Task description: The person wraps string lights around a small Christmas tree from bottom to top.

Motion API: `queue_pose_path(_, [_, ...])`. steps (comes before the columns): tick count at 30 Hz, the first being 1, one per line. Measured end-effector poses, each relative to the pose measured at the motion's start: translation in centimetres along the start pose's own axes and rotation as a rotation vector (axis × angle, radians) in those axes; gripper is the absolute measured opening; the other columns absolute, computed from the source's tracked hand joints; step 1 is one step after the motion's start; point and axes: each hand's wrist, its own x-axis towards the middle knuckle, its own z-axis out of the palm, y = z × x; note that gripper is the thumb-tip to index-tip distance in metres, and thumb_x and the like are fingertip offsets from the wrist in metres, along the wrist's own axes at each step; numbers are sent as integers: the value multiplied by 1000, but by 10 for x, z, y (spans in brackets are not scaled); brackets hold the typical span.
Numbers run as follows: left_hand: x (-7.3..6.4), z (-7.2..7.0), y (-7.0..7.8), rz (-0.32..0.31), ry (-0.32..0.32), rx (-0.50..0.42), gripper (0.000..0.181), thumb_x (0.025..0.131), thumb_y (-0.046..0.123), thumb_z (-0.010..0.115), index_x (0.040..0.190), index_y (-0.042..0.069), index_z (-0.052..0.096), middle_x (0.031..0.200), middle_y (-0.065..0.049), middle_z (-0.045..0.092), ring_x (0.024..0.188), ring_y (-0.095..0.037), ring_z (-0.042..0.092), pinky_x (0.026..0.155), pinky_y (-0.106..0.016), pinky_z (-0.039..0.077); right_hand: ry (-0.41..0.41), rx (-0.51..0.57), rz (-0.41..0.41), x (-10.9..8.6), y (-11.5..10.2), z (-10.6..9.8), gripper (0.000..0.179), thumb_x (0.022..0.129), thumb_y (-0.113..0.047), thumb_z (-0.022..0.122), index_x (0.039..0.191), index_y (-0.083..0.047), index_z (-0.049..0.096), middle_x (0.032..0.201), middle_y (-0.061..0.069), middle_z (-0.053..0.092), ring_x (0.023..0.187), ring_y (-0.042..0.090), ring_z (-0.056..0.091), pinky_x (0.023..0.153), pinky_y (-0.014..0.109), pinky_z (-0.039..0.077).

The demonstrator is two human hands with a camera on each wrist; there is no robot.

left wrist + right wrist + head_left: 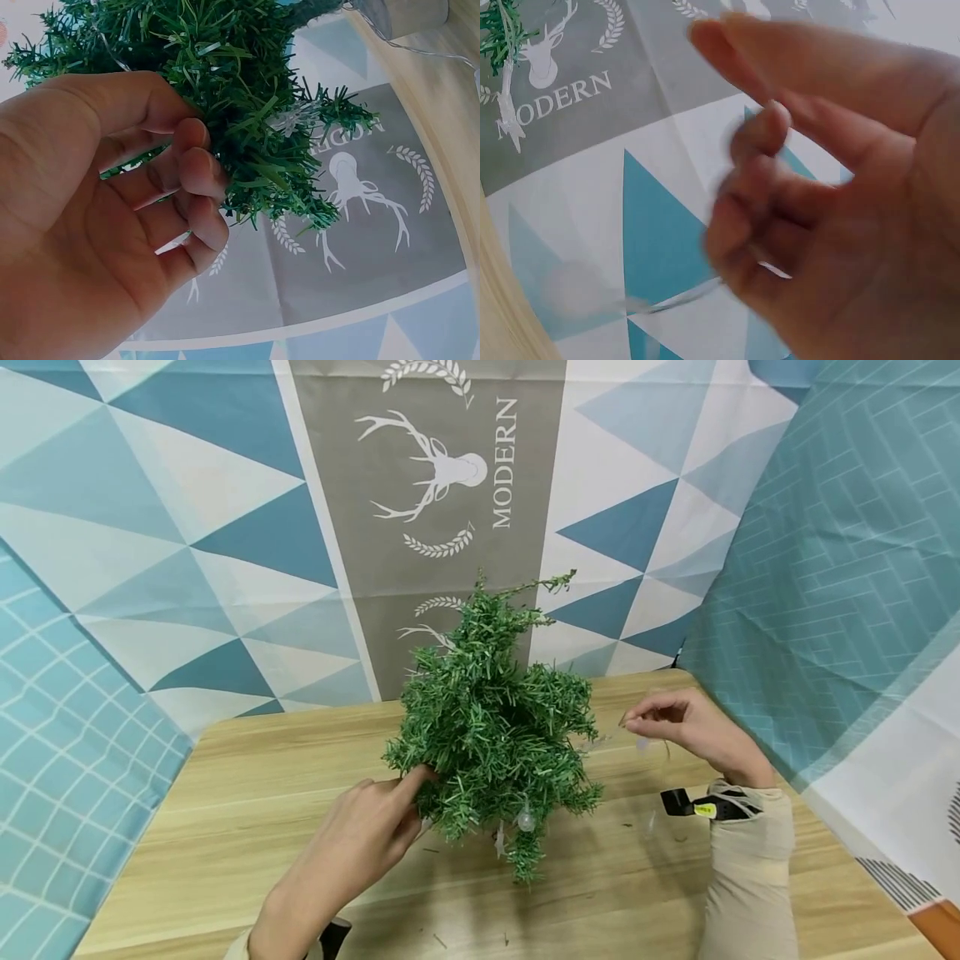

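A small artificial Christmas tree (487,735) stands upright mid-table. On its left side my left hand (367,827) pinches a green branch tip (247,150) between thumb and fingers. To the right of the tree, apart from it, my right hand (693,727) is raised, thumb and index finger together. A thin light-string wire (682,298) runs into the curled fingers of that hand, and a blurred clear bulb (574,289) hangs on it. Another clear round bulb (527,819) hangs low at the tree's front. A clear snowflake-shaped piece (289,120) sits among the needles.
The wooden table (247,793) has a few fallen needles. A grey cylindrical base (416,16) is under the trunk, with wire (427,52) beside it. Behind hangs a patterned cloth (225,527); more cloth (840,577) closes off the right side.
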Motion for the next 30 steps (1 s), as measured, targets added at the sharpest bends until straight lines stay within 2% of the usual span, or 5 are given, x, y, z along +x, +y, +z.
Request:
queue_pose_path(5, [0, 1, 0, 8, -10, 12, 39, 76, 9, 57, 114, 17, 53, 48, 18, 27, 41, 2, 22, 41, -15, 26, 350, -23, -134, 11, -3, 9, 16, 82, -14, 65, 94, -6, 69, 97, 9, 56, 89, 19, 50, 71, 23, 44])
queue_pose_path(9, [-1, 3, -3, 10, 2, 41, 42, 75, 9, 59, 117, 14, 53, 49, 18, 27, 42, 2, 24, 48, -16, 31, 539, -119, -231, 20, -17, 24, 13, 80, -8, 67, 91, -4, 71, 75, 9, 50, 70, 15, 43, 62, 23, 35])
queue_pose_path(14, [-2, 1, -8, 16, 36, 80, 43, 73, 7, 59, 115, 12, 53, 51, 17, 30, 44, 0, 24, 51, -18, 31, 556, -141, -261, 24, -36, 38, 13, 86, -10, 59, 94, -2, 66, 55, 11, 53, 44, 15, 43, 43, 24, 35])
queue_pose_path(20, [-2, -3, -12, 13, 47, 104, 43, 73, 6, 57, 116, 13, 53, 51, 16, 31, 44, -2, 24, 53, -20, 30, 609, -91, -277, 34, -39, 49, 18, 90, -13, 53, 100, 0, 61, 94, 15, 66, 76, 15, 63, 67, 22, 49])
queue_pose_path(30, [1, 1, -11, 3, 33, 68, 41, 77, 8, 55, 117, 15, 52, 49, 16, 26, 44, -2, 23, 57, -22, 33, 748, 642, -468, 51, -17, 35, 30, 84, 1, 57, 106, 19, 49, 103, 34, 55, 96, 41, 57, 83, 40, 48])
